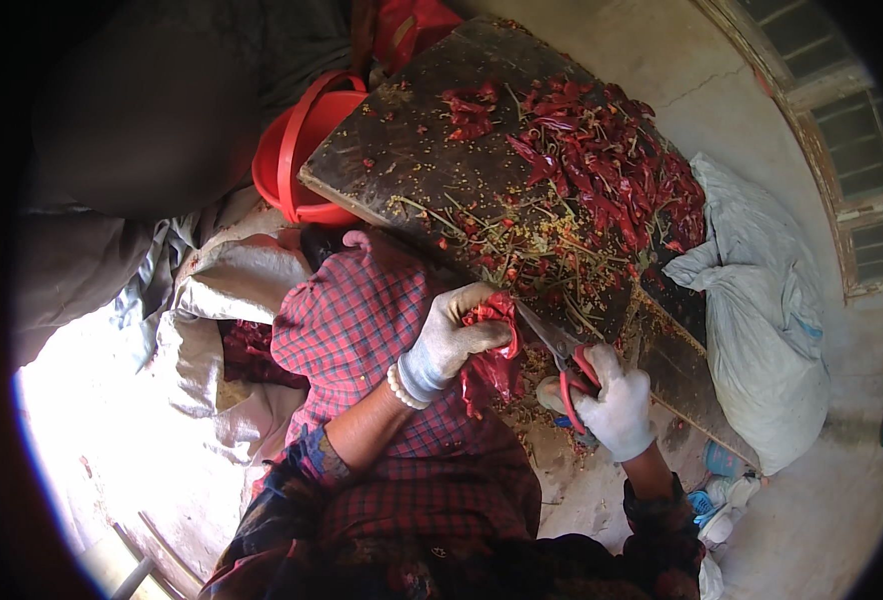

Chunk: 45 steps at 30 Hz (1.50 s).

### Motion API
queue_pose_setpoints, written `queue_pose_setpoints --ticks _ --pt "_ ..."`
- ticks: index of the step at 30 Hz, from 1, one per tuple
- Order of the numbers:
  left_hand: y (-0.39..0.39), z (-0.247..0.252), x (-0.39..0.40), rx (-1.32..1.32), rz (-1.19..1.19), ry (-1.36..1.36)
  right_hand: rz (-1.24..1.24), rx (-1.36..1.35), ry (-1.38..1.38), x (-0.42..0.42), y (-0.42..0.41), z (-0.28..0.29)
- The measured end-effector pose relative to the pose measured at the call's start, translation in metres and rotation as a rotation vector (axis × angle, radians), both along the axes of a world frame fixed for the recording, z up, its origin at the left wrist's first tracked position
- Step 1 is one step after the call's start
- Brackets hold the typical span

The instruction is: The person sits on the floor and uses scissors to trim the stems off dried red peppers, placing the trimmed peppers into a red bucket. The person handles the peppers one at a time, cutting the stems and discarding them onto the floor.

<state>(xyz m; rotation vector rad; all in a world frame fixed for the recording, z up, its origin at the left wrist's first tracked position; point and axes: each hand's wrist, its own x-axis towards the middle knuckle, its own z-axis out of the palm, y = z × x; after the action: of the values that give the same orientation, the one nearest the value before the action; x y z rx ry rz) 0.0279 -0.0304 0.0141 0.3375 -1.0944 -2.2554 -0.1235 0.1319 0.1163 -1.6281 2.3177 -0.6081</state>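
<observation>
My left hand (453, 337), in a pale work glove, is closed around several dried red chili peppers (494, 375). Red-handled scissors (561, 352) are in my gloved right hand (618, 405), their blades pointing at the top of the held peppers. Just beyond both hands, cut stems (516, 247) and yellow seeds lie scattered on a dark wooden board (411, 142). A large heap of dried red chilies (599, 157) covers the board's far right part, with a smaller group to its left.
A red plastic basket (284, 157) stands by the board's left corner. Left of my lap, an open woven sack (231, 285) holds more chilies. A full whitish sack (764, 322) leans at the board's right edge. Shoes (719, 510) lie on the floor at lower right.
</observation>
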Motion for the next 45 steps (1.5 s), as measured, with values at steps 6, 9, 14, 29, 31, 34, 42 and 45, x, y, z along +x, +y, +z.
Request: queue_pose_setpoints --ticks 6,9,14,29,31,34,42,45 --pt "-0.002 0.001 0.001 0.048 0.011 0.03 -0.233 -0.026 -0.578 -0.008 -0.008 -0.01" --pt "0.002 0.004 0.001 0.058 -0.004 0.015 -0.024 0.058 -0.279 -0.012 -0.01 -0.006" --pt "0.0 0.004 0.002 0.003 -0.017 0.013 0.088 0.028 -0.171 -0.01 -0.021 -0.001" --pt "-0.001 0.006 0.0 -0.182 0.025 -0.077 0.17 0.15 0.126 -0.005 -0.033 0.012" --pt "-0.001 0.006 -0.001 -0.206 0.033 -0.071 0.173 0.171 0.154 -0.004 -0.032 0.009" --pt "-0.001 0.004 -0.001 -0.225 0.032 -0.086 0.196 0.177 0.238 -0.005 -0.031 0.006" --pt "-0.001 0.003 -0.002 -0.288 0.074 -0.13 0.153 0.208 0.198 -0.007 -0.028 -0.003" --pt "0.0 0.002 -0.002 -0.225 0.052 -0.123 0.132 0.179 0.185 -0.006 -0.027 -0.009"
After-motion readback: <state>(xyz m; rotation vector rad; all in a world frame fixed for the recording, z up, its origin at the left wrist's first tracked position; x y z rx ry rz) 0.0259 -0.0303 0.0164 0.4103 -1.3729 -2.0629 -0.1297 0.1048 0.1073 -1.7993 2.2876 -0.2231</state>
